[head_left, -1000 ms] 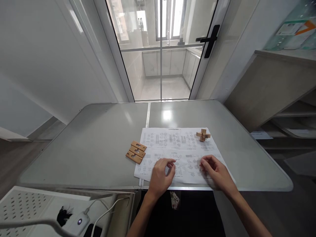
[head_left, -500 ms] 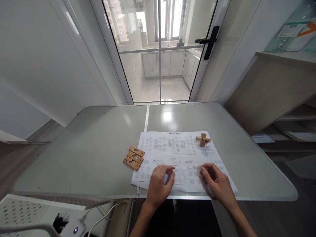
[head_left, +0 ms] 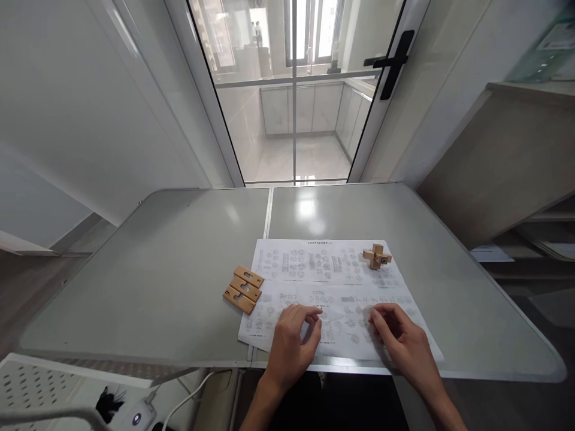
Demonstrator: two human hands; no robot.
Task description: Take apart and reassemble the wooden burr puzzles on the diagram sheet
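Note:
My left hand (head_left: 294, 336) rests at the near edge of a printed paper sheet (head_left: 305, 270). Its fingers curl loosely, the thumb stands apart from them, and nothing is in it. Over the sheet's near right part is my right hand (head_left: 403, 335), also loosely curled, with thumb and forefinger tips close together and no object visible in it. Beyond that hand, a cross-shaped wooden block puzzle (head_left: 377, 256) stands on the sheet's far right corner. Left of my left hand lie flat wooden pieces (head_left: 244, 289) with cut-out notches and dark marks, side by side, partly over the sheet's left edge.
The grey table (head_left: 179, 269) has a seam (head_left: 268, 212) running across it. Behind stands a glass door (head_left: 294, 120) with a black handle (head_left: 396, 64). A shelf unit (head_left: 516, 155) is at right. A white device (head_left: 139, 413) and cable (head_left: 188, 398) lie below the table's left front.
The camera view has shifted slightly, so the table and things on it appear a little displaced. Both hands keep nearly the same pose, and the wooden pieces stay in place on the table.

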